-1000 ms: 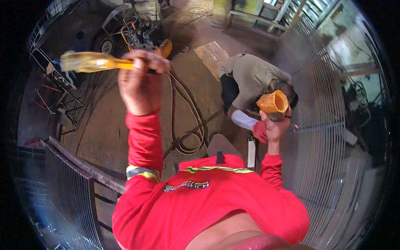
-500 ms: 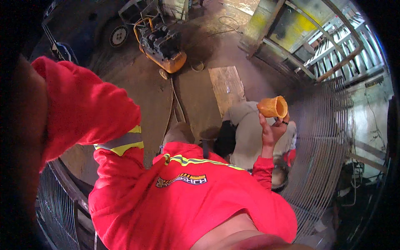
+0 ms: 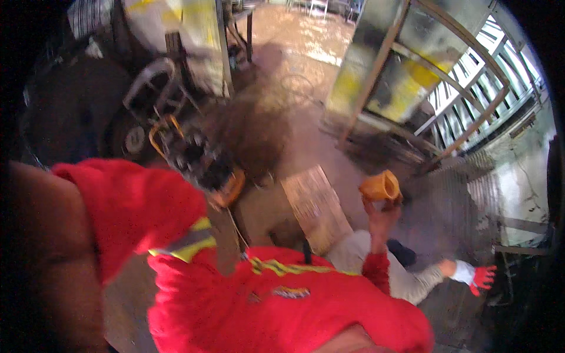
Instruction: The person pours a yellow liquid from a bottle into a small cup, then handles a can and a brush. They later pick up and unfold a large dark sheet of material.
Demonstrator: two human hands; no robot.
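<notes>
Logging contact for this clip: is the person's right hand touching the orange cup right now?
Touching. The head view, though blurred, shows the right hand holding the orange cup from below, raised clear of the floor.

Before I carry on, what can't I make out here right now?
All in the head view:
Left hand and anything it holds: cut off by the picture's edge.
Orange cup: contents, if any, unclear through blur.
Co-worker: partly hidden behind the red shirt.
Black-and-orange machine: details smeared by blur.
</notes>
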